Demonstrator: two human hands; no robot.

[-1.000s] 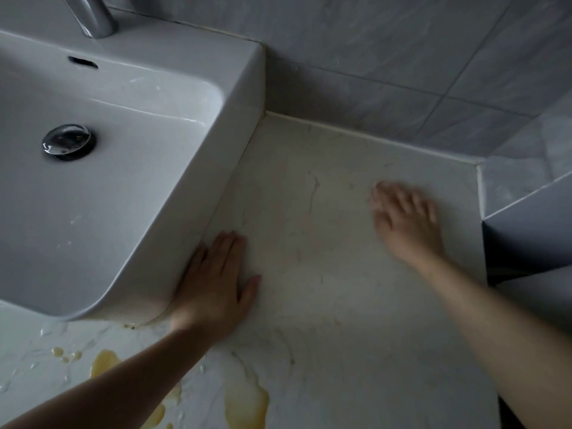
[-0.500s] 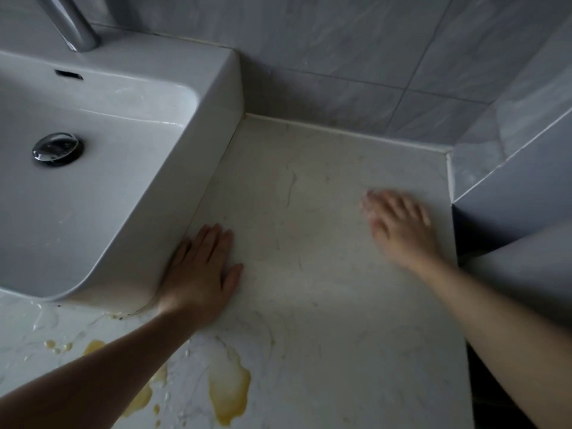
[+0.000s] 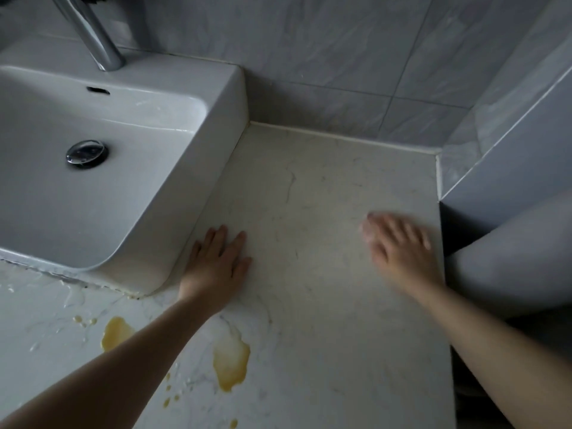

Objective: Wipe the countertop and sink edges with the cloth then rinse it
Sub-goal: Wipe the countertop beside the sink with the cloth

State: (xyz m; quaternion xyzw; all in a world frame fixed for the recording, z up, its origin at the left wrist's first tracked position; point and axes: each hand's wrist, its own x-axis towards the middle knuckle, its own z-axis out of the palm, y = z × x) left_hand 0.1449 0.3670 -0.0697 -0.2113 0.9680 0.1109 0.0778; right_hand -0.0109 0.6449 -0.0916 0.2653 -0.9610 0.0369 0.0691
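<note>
Two hands lie flat on the countertop (image 3: 309, 335), fingers straight and holding nothing: left hand (image 3: 216, 264) just beside the sink (image 3: 229, 119), right hand (image 3: 399, 246) blurred, near the right edge. No cloth is in view; it would likely be soft, light and limp, best bunched in the palm.

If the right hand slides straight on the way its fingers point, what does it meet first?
Bare cream marble countertop lies ahead of the right hand; the grey tiled back wall probably comes first.
</note>
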